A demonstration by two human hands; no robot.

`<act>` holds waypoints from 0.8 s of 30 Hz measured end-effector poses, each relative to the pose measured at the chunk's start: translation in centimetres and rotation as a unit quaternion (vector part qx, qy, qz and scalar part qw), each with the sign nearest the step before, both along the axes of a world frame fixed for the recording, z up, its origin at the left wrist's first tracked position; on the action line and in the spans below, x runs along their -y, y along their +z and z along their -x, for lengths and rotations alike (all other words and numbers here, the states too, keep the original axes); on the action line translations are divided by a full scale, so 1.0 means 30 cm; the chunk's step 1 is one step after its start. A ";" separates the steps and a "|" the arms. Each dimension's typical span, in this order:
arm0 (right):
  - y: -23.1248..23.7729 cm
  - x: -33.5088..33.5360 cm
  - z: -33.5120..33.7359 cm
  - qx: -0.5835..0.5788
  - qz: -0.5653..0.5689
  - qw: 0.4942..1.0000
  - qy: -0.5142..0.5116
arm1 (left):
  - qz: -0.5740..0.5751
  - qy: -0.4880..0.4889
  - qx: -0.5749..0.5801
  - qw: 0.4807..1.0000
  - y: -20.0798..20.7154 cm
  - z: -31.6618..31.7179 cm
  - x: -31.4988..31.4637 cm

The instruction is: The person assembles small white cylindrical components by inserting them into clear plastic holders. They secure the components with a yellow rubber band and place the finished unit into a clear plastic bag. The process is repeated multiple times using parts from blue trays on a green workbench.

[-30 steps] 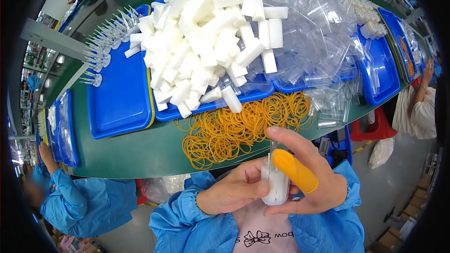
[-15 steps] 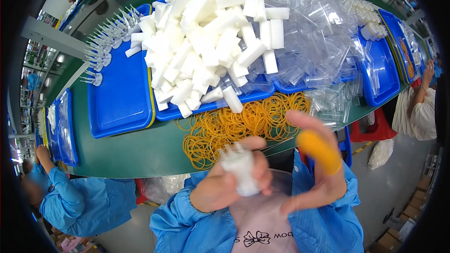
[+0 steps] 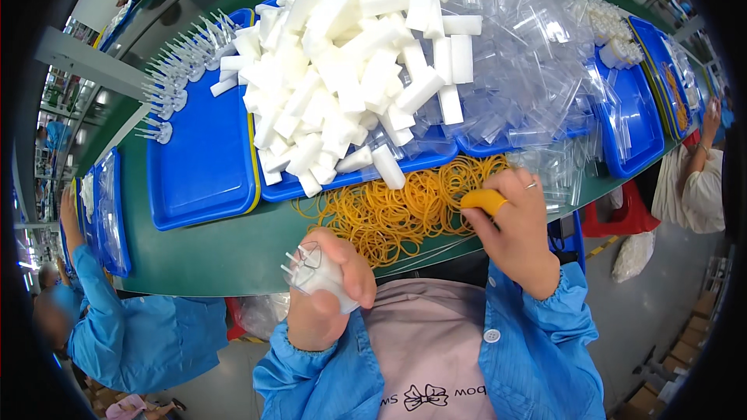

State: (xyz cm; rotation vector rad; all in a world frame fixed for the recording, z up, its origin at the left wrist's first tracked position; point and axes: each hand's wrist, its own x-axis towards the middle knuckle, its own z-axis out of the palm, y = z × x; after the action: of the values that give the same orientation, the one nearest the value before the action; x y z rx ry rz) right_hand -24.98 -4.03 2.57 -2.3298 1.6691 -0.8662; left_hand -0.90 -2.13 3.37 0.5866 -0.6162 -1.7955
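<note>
My left hand (image 3: pixel 328 284), at the near table edge, is closed around a white foam piece with several thin white prongs (image 3: pixel 315 274) sticking out of its top. Clear plastic shows about the prongs; the palm side is hidden. Over the right end of a heap of orange-yellow rubber bands (image 3: pixel 389 214) is my right hand (image 3: pixel 515 222). Its fingers are curled, with thumb and forefinger tips close together at the bands. A yellow finger cot (image 3: pixel 484 201) covers the forefinger. Whether a band is between those tips is too small to tell.
A big pile of white foam blocks (image 3: pixel 334 70) lies beyond the bands, with clear plastic sleeves (image 3: pixel 521 54) to its right. Pronged white pieces (image 3: pixel 183 70) line a blue tray (image 3: pixel 202 163) at left. Another blue tray (image 3: pixel 634 140) stands right. Co-workers sit on both sides.
My left hand has moved left with the white pronged piece, away from the right hand. My right hand has gone from open beside it to the rubber bands, fingers now curled.
</note>
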 end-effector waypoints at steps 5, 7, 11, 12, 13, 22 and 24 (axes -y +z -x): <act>0.062 -0.012 0.014 0.158 -0.004 0.987 -0.023 | 0.111 -0.074 0.167 0.977 -0.016 0.005 0.011; 0.077 -0.021 0.002 0.194 -0.024 0.981 -0.015 | 0.100 -0.133 0.247 0.955 0.029 0.041 0.007; 0.098 -0.047 -0.045 0.239 -0.059 0.969 0.025 | 0.137 -0.194 0.319 0.917 0.018 0.116 0.021; 0.107 -0.056 -0.057 0.257 -0.067 0.963 0.042 | 0.119 -0.184 0.307 0.926 0.020 0.130 0.020; 0.112 -0.059 -0.061 0.274 -0.075 0.957 0.059 | 0.139 -0.176 0.299 0.928 0.015 0.130 0.020; 0.188 -0.053 -0.039 0.366 -0.253 0.876 0.189 | 0.339 -0.230 0.498 0.764 0.025 0.140 -0.012; 0.157 -0.118 -0.112 0.190 -0.063 0.952 0.231 | 0.346 -0.223 0.519 0.749 0.018 0.160 -0.011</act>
State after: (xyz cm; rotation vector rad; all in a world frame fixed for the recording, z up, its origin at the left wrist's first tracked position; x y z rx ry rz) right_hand -21.63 -0.49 7.29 -2.1551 0.9444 -0.9866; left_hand -5.71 -1.81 3.91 0.9297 -2.2333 -1.3222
